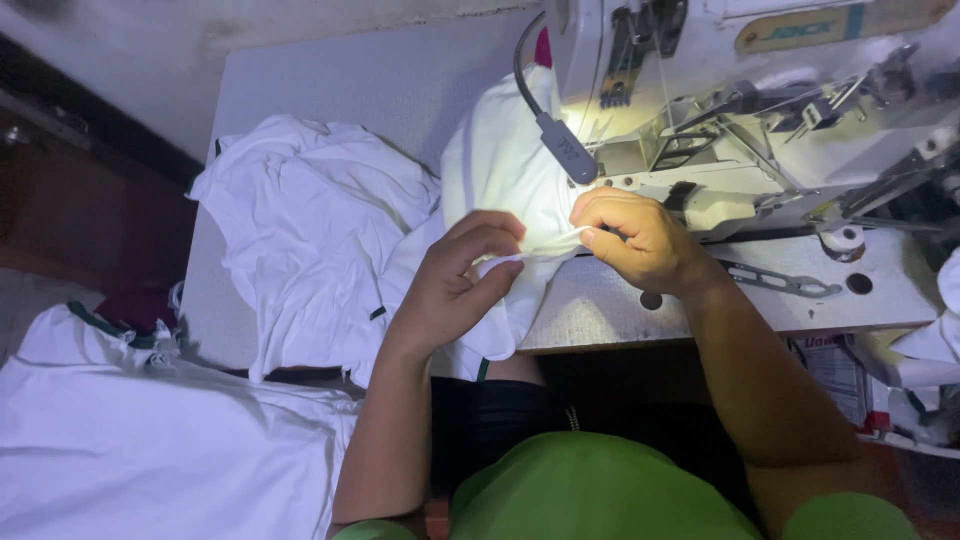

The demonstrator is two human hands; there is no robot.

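A white garment (pixel 500 165) lies under the arm of a white sewing machine (pixel 760 110), lit by a small grey gooseneck lamp (pixel 565 148). My left hand (pixel 455 285) pinches a folded edge of this white fabric at the table's front. My right hand (pixel 640 240) grips the same edge just to the right, close to the machine's needle area. The fabric stretches taut between the two hands.
A heap of white garments with dark green trim (pixel 310 235) lies on the grey table (pixel 370 85) to the left. More white cloth (pixel 150 430) is piled at lower left. A metal plate (pixel 780 280) sits on the machine bed.
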